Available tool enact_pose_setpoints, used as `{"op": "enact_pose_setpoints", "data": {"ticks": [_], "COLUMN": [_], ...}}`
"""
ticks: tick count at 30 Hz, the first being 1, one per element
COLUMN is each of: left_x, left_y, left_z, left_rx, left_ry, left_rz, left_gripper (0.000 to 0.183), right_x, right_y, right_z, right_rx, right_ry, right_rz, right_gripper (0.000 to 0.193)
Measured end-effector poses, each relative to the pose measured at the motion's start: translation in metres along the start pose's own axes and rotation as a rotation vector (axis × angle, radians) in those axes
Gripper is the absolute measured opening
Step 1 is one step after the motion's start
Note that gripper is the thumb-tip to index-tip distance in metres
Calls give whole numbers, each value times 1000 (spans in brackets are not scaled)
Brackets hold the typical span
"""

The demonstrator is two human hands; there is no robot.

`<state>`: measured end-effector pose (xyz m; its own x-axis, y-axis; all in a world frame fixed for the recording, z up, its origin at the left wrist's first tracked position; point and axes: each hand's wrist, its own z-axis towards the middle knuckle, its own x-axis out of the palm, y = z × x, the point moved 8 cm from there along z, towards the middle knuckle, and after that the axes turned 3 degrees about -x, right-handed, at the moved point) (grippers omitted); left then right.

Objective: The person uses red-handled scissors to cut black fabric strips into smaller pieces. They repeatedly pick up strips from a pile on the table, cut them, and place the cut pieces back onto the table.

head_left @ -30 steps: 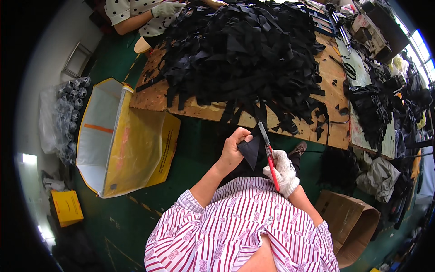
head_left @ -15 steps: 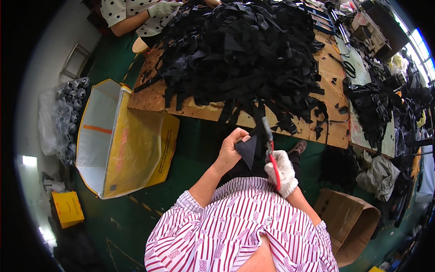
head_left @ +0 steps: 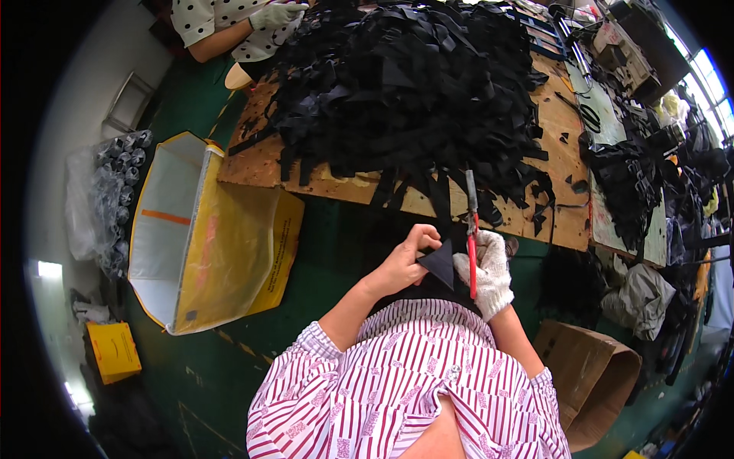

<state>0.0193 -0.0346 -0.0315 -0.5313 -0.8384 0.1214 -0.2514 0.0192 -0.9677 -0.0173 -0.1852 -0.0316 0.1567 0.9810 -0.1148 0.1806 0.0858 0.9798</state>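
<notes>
Black triangle (head_left: 440, 266): matt cloth, as I read it remotely. Red-handled tool (head_left: 472, 245): dull metal, smooth plastic. Knit glove (head_left: 494, 277): rough yarn. Tabletop (head_left: 552, 121): scuffed wood. Carton (head_left: 569, 363): matt cardboard.

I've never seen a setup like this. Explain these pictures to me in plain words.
There is no machine here: a person works with two hands. The view comes from a wide fisheye camera worn on the head, looking down, so straight edges bend near the rim. The bare left hand holds a black triangular piece. The right hand, in a white glove, holds a red-handled tool with a grey tip. In front, a wooden table bears a large heap of black strips. At the upper left is a co-worker's gloved hand.
</notes>
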Motion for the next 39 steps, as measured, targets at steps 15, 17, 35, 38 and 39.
{"op": "enact_pose_setpoints", "data": {"ticks": [15,17,35,38,39], "left_x": [41,37,19,23,27], "left_y": [9,11,20,26,23], "left_z": [-15,-5,9,5,1], "left_rx": [-221,-294,-87,-137,-141], "left_ry": [752,601,59,79,159], "left_rz": [-4,146,-90,-57,-101], "left_gripper": [60,59,30,32,32], "right_x": [3,3,6,7,6], "right_y": [7,16,18,16,12], "right_z": [-4,-9,-8,-9,-8], "right_rx": [-22,89,-137,-128,-145], "right_ry": [171,178,60,55,52], "right_rz": [161,205,70,49,66], "right_gripper": [46,46,45,46,46]}}
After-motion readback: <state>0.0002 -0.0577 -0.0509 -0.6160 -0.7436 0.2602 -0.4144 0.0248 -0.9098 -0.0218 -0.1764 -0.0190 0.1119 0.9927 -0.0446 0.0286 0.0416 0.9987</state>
